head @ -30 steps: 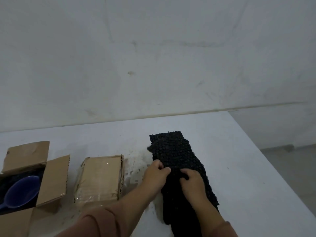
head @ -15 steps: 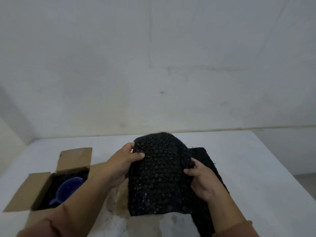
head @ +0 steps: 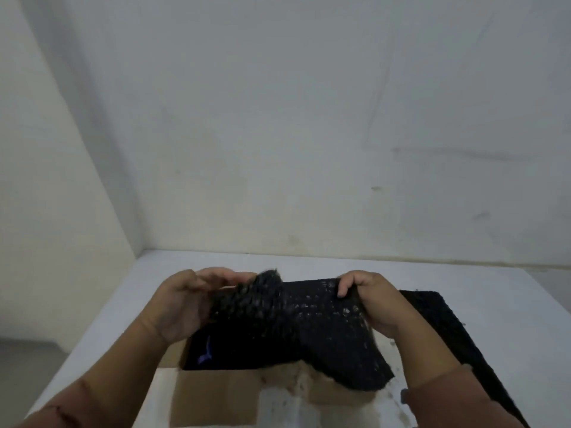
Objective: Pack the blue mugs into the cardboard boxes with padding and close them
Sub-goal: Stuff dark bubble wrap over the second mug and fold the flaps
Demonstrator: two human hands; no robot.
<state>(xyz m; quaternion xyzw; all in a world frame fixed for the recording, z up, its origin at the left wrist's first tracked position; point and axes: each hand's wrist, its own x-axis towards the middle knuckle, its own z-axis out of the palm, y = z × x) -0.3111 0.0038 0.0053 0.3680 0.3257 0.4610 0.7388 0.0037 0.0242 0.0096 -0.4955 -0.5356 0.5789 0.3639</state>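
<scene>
Nearest, the open cardboard box (head: 216, 393) sits on the worktop (head: 129, 298), flaps unfolded, a sliver of blue mug (head: 204, 355) showing inside. Above it the left hand (head: 182, 304) and right hand (head: 370, 301) pinch black padding (head: 309, 329), which likely goes over the mug next; closing remains. More padding (head: 445, 329) lies beyond, to the right.

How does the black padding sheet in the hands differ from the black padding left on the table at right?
The held padding sheet is lifted over the open cardboard box, gripped by the left hand and right hand; the padding on the table lies flat, untouched. The held sheet is bent and curled at one end; the other is straight. Both are black and bubble-textured.
</scene>
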